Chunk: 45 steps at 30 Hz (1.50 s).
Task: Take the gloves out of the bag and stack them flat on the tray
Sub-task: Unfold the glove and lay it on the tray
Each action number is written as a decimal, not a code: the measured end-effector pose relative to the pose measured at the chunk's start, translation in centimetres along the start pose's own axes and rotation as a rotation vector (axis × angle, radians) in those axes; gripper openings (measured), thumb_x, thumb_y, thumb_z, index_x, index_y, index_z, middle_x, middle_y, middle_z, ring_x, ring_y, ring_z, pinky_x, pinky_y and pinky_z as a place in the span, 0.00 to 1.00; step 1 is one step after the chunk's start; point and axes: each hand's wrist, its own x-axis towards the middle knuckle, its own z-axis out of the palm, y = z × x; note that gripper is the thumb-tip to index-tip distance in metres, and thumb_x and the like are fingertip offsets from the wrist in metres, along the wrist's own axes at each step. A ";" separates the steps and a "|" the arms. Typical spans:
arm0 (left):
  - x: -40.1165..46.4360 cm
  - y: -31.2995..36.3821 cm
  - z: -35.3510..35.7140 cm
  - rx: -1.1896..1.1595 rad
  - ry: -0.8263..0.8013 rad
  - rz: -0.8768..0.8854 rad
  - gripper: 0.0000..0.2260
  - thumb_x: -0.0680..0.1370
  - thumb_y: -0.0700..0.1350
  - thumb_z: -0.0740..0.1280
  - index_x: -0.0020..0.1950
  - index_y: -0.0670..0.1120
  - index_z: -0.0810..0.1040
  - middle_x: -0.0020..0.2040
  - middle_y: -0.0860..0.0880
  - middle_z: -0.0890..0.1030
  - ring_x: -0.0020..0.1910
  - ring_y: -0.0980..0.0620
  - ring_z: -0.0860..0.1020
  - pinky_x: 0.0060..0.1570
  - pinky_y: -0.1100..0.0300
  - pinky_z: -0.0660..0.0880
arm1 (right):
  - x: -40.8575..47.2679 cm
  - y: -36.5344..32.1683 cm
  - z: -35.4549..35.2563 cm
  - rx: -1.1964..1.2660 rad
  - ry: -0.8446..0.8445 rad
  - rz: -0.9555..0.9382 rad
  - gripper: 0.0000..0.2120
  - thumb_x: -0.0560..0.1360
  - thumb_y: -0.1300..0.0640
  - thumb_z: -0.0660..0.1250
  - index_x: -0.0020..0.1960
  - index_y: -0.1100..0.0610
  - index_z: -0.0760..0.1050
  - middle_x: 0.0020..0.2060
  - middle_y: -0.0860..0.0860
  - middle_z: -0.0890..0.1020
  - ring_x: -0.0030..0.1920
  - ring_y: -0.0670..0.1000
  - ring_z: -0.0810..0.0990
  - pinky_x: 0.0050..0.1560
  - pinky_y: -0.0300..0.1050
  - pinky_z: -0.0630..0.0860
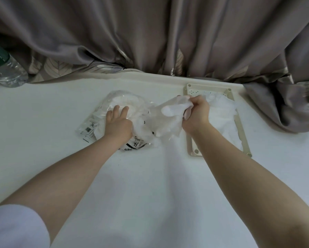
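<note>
— White table (150, 194), grey curtain (150, 33) bunched along its far edge. What's the right hand (196, 113) doing?

— Its fingers are curled, pinching one thin glove (169, 119) at the top. The glove hangs off that pinch toward the lower left of the frame, its long axis slanting from the hand back toward the bag (114, 119), where its lower end looks to be touching the bag's mouth or just clear of it. I can't tell which.

— And the left hand (118, 122)?

— Fingers spread and fairly straight, pressing the bag flat on the table at frame centre. More gloves show white through the plastic.

— Where does the glove have to go?

— The tray (243, 140) lies just right of the right hand, long side running away from the person. A white stack (221, 120) already lies on it, a little rumpled. So the carrying hand is the nearer one: I'd judge a short move rightward, then turning the glove so its length runs along the tray.

— Anything else?

— A clear bottle (8, 70) at the upper left, well apart from the work.
</note>
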 end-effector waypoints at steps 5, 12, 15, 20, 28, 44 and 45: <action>-0.4 0.5 -0.6 -0.039 -0.001 -0.042 0.09 0.76 0.47 0.64 0.53 0.48 0.80 0.78 0.46 0.48 0.75 0.40 0.42 0.73 0.48 0.42 | -1.5 -1.9 -0.9 0.165 -0.035 0.006 0.02 0.59 0.60 0.56 0.31 0.57 0.65 0.28 0.50 0.69 0.31 0.50 0.71 0.37 0.41 0.69; -3.3 5.5 -4.2 -0.723 0.485 0.192 0.16 0.76 0.49 0.62 0.60 0.44 0.75 0.71 0.46 0.66 0.72 0.44 0.59 0.66 0.55 0.56 | -4.0 -2.9 -2.8 0.164 -0.222 0.006 0.12 0.62 0.59 0.53 0.23 0.58 0.70 0.22 0.52 0.72 0.23 0.50 0.74 0.30 0.35 0.71; -4.4 8.7 -6.0 -1.253 -0.072 0.099 0.20 0.79 0.53 0.61 0.69 0.48 0.66 0.64 0.53 0.71 0.65 0.53 0.69 0.60 0.63 0.62 | -3.7 -3.2 -4.5 0.150 -0.316 -0.027 0.10 0.63 0.58 0.55 0.24 0.56 0.66 0.22 0.50 0.69 0.23 0.49 0.70 0.28 0.36 0.68; -4.3 12.0 -5.5 -1.509 -0.589 0.059 0.22 0.75 0.61 0.60 0.60 0.46 0.76 0.54 0.49 0.81 0.53 0.52 0.79 0.59 0.55 0.72 | -4.6 -5.3 -8.2 0.087 -0.360 -0.058 0.08 0.65 0.58 0.55 0.28 0.55 0.65 0.23 0.49 0.68 0.26 0.49 0.68 0.34 0.42 0.64; -4.5 17.2 -6.4 -1.718 -0.644 -0.008 0.07 0.77 0.46 0.64 0.52 0.47 0.77 0.47 0.49 0.81 0.46 0.51 0.79 0.52 0.55 0.76 | -6.0 -9.2 -13.6 0.106 -0.405 -0.038 0.10 0.62 0.58 0.56 0.31 0.54 0.53 0.26 0.50 0.66 0.26 0.49 0.65 0.32 0.40 0.64; -6.0 14.0 -7.2 -1.716 -0.052 -0.151 0.04 0.81 0.46 0.61 0.46 0.50 0.71 0.42 0.51 0.78 0.37 0.55 0.77 0.29 0.67 0.73 | -7.1 -6.0 -7.9 -0.738 -0.371 0.149 0.15 0.77 0.49 0.65 0.55 0.60 0.77 0.47 0.56 0.83 0.45 0.54 0.83 0.50 0.49 0.78; -6.1 13.0 -7.1 -1.705 -0.032 -0.154 0.04 0.81 0.46 0.61 0.46 0.49 0.72 0.42 0.51 0.78 0.37 0.55 0.77 0.29 0.67 0.73 | -6.9 -5.0 -6.8 -0.784 -0.348 0.093 0.11 0.77 0.53 0.67 0.55 0.59 0.76 0.47 0.56 0.82 0.43 0.54 0.82 0.46 0.48 0.79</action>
